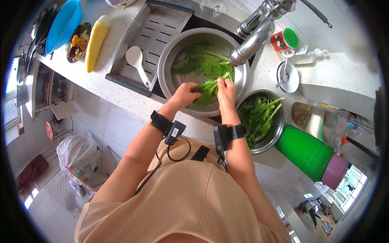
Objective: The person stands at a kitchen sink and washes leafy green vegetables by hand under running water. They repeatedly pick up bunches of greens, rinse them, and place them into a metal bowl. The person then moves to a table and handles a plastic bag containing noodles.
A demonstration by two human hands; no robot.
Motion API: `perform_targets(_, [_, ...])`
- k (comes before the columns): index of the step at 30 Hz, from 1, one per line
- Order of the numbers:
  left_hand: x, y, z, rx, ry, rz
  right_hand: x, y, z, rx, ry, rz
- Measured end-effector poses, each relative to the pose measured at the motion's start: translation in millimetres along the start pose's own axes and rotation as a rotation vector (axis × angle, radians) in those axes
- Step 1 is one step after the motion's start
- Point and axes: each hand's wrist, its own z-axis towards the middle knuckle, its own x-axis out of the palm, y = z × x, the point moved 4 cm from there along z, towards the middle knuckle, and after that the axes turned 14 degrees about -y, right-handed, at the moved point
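A wide stainless steel basin (166, 60) holds water and several loose leafy greens (212, 66). Over its near side, my right hand (226, 91) pinches the stem end of a bunch of greens (208, 88). My left hand (184, 95) has its thumb and fingers on the leaf end of the same bunch, whose lower leaves hang at the water. Right of the basin, a smaller metal bowl (280, 130) contains more greens (258, 117), with pale stems sticking past its rim. Both wrists wear black strapped devices with cables.
A chrome faucet (253, 39) reaches over the basin's right edge. On the left lie a slotted metal drainer tray (127, 36) with a white rice paddle (135, 59), a yellow-skinned vegetable (96, 45) and a blue basin (63, 27). A green plastic jar (304, 152) and small white bowl (290, 80) are at right.
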Motion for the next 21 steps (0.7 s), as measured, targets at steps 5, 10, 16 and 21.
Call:
perform_targets(5, [8.9,0.0,13.3,0.299,-0.307,0.38,26.9,7.4,-1.3,0.007,-0.052,-0.493])
perform_targets(10, [22.5,0.3,20.8,0.115,0.073,0.666,39.3,5.3,-0.4,0.121,0.257,-0.738])
perform_targets(16, [16.4,2.1,23.0,0.234,0.042,0.482,40.4,8.9,0.7,0.027,0.104,-0.64])
perform_targets(21, [-19.8,-17.9,20.8,0.004,-0.138,0.046,28.1,7.4,19.0,-0.107,0.139,-0.089])
